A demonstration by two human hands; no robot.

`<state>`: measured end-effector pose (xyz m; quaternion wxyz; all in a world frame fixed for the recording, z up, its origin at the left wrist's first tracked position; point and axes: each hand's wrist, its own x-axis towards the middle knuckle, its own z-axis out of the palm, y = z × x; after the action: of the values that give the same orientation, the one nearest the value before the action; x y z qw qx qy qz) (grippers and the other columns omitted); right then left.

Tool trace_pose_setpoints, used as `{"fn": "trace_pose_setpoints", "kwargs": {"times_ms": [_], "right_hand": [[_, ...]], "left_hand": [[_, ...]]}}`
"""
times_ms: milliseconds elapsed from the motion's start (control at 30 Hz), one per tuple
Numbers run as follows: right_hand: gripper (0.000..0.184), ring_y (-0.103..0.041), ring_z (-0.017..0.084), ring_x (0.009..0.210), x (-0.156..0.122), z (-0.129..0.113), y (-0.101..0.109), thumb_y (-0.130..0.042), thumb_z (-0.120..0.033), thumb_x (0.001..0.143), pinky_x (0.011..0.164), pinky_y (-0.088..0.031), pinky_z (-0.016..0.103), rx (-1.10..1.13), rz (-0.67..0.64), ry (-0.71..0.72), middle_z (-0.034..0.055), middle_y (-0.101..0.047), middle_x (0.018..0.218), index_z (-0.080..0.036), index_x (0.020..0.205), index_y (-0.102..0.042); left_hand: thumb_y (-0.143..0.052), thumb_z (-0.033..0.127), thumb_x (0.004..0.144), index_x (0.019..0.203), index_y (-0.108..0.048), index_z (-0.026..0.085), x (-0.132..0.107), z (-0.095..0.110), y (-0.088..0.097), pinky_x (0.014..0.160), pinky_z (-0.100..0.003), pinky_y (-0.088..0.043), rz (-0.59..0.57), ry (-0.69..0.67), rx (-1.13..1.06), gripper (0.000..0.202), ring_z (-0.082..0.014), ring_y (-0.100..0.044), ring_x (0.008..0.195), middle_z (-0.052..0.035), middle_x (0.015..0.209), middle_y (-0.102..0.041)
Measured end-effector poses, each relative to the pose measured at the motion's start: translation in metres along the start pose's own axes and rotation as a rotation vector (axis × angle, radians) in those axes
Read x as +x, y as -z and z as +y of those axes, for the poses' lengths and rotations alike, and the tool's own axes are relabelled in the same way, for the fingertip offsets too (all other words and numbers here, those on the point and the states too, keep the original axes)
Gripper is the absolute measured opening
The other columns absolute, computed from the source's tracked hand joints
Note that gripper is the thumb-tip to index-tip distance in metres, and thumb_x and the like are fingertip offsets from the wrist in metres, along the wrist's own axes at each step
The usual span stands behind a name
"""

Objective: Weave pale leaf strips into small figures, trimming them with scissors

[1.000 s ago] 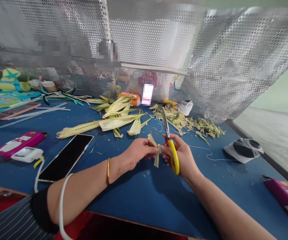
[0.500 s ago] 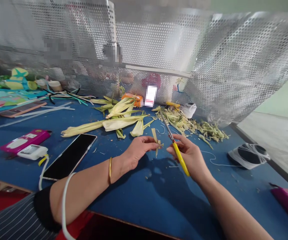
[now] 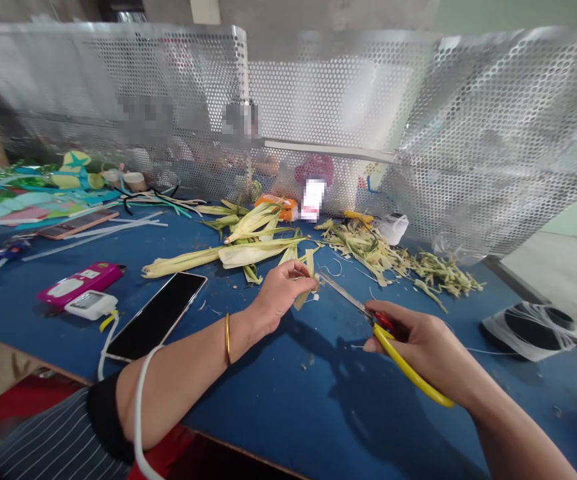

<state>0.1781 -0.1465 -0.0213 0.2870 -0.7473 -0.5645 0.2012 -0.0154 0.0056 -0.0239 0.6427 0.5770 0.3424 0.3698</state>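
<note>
My left hand pinches a small folded strip of corn husk between thumb and fingertips, above the blue table. My right hand is closed around yellow-handled scissors. Their blades point left and end close beside the strip at my left fingertips; whether they touch it I cannot tell. Behind my left hand lies a heap of long pale husks. A pile of husk scraps lies beyond the scissors.
Left of my forearm lie a black-screened phone, a magenta device and a white device with a cable. A thread spool stands right. Behind rises a perforated metal screen; coloured strips lie far left.
The scissors have swung from upright to pointing left, their blades now near the husk strip. My right hand has shifted right and turned. The whole view has also shifted slightly.
</note>
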Motion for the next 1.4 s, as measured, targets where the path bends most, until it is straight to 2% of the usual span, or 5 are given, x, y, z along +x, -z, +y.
{"fn": "trace_pose_setpoints", "kwargs": {"times_ms": [100, 267, 733, 1200, 1400], "right_hand": [[0.065, -0.049, 0.014, 0.056, 0.000, -0.002, 0.001, -0.072, -0.063, 0.069, 0.049, -0.040, 0.023, -0.069, -0.011, -0.007, -0.0024, -0.062, 0.067, -0.023, 0.120, -0.069], [0.064, -0.053, 0.015, 0.059, 0.000, -0.004, 0.003, -0.070, -0.063, 0.070, 0.053, -0.043, 0.024, -0.100, -0.022, 0.002, -0.0013, -0.067, 0.074, -0.024, 0.121, -0.070], [0.056, -0.060, 0.017, 0.061, -0.002, -0.008, 0.006, -0.069, -0.056, 0.074, 0.053, -0.047, 0.023, -0.095, -0.030, 0.058, -0.0008, -0.072, 0.074, -0.021, 0.118, -0.073], [0.045, -0.056, 0.015, 0.059, -0.001, -0.009, 0.005, -0.067, -0.052, 0.076, 0.053, -0.044, 0.022, -0.144, -0.029, 0.063, -0.0034, -0.067, 0.066, -0.023, 0.108, -0.076], [0.054, -0.057, 0.017, 0.061, 0.004, 0.002, 0.002, -0.067, -0.056, 0.075, 0.053, -0.045, 0.024, -0.030, 0.049, 0.034, -0.0007, -0.068, 0.072, -0.021, 0.116, -0.070]], "left_hand": [[-0.072, 0.023, 0.063, 0.072, -0.060, 0.017, 0.002, 0.000, 0.002, 0.071, -0.027, -0.042, -0.028, -0.035, 0.031, 0.016, -0.0118, -0.056, 0.071, 0.0013, 0.072, -0.061], [-0.071, 0.022, 0.062, 0.070, -0.062, 0.017, 0.003, -0.001, 0.003, 0.074, -0.027, -0.043, -0.060, -0.054, 0.112, 0.013, -0.0124, -0.057, 0.073, 0.0003, 0.073, -0.063], [-0.072, 0.026, 0.064, 0.073, -0.063, 0.018, 0.006, -0.005, 0.008, 0.071, -0.029, -0.043, -0.031, -0.105, 0.276, 0.015, -0.0143, -0.057, 0.073, -0.0008, 0.076, -0.065], [-0.074, 0.026, 0.064, 0.072, -0.063, 0.017, 0.004, 0.001, 0.005, 0.067, -0.026, -0.041, -0.015, -0.041, 0.253, 0.017, -0.0121, -0.054, 0.068, 0.0012, 0.072, -0.062], [-0.077, 0.025, 0.062, 0.076, -0.066, 0.016, 0.004, 0.003, 0.004, 0.067, -0.026, -0.044, -0.004, 0.001, 0.159, 0.019, -0.0112, -0.056, 0.066, 0.0007, 0.072, -0.065]]}}
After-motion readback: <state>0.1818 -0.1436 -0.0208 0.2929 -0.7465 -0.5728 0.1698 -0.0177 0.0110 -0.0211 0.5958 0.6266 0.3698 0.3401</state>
